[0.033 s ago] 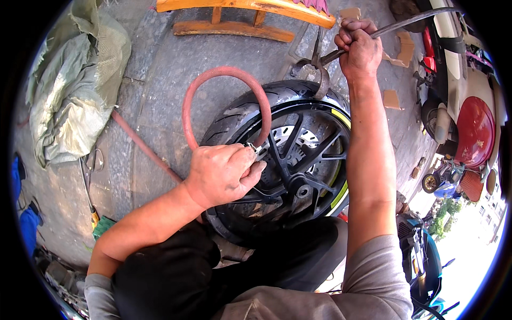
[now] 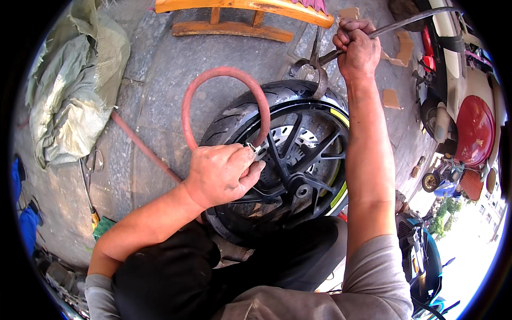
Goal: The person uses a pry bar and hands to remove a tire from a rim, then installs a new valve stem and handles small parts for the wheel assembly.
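A motorcycle wheel with a black tyre (image 2: 230, 118) and black spokes (image 2: 306, 160) lies in front of my knees, a drilled brake disc (image 2: 292, 137) showing between the spokes. At its left edge my left hand (image 2: 220, 173) is closed around the end of a looped red hose (image 2: 224, 71), where a small metal fitting (image 2: 250, 146) shows; the fingertips are mostly hidden. My right hand (image 2: 358, 50) wraps round a long metal bar (image 2: 410, 20) beyond the wheel's far side. Near the bar's lower end, a curved metal claw (image 2: 320, 80) rests over the tyre's far edge.
A wooden stool (image 2: 232, 33) lies at the far side. Crumpled woven sacks (image 2: 74, 101) sit on the left, with a screwdriver (image 2: 94, 217) below them. Cardboard scraps (image 2: 391, 98) lie to the right, beside parked scooters (image 2: 472, 130). Another motorcycle (image 2: 421, 256) stands at lower right.
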Tool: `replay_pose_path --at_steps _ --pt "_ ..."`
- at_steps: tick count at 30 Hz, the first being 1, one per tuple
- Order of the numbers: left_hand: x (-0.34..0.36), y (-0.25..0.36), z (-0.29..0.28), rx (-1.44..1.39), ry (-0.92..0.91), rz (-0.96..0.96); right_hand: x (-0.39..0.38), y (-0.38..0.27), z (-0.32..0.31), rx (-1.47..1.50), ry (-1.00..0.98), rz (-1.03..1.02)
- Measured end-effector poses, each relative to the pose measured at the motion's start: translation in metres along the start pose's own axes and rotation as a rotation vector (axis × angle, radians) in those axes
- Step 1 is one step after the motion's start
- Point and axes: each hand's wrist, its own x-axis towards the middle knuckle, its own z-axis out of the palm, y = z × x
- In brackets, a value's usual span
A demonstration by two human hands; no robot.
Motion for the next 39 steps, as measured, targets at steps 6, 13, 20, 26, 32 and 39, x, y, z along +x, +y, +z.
replay_pose_path --at_steps 6,13,20,26,32,39 --pt "0.002 0.000 0.000 -0.015 -0.001 -0.011 -0.014 0.000 -0.005 -0.004 0.027 -0.057" --pt "0.001 0.002 0.001 -0.057 0.025 0.000 -0.015 0.015 0.000 -0.167 0.146 -0.183" --pt "0.003 0.002 -0.001 -0.021 0.001 -0.007 -0.004 0.036 -0.001 -0.051 0.225 -0.037" --pt "0.001 0.001 -0.001 -0.017 -0.005 -0.021 -0.013 0.033 -0.008 0.058 0.071 0.177" --pt "0.002 0.001 -0.001 -0.001 -0.008 -0.013 0.006 0.040 -0.008 -0.041 0.149 0.201" --pt "0.002 0.002 -0.002 -0.009 -0.004 -0.010 0.014 0.046 -0.013 -0.359 0.194 0.267"
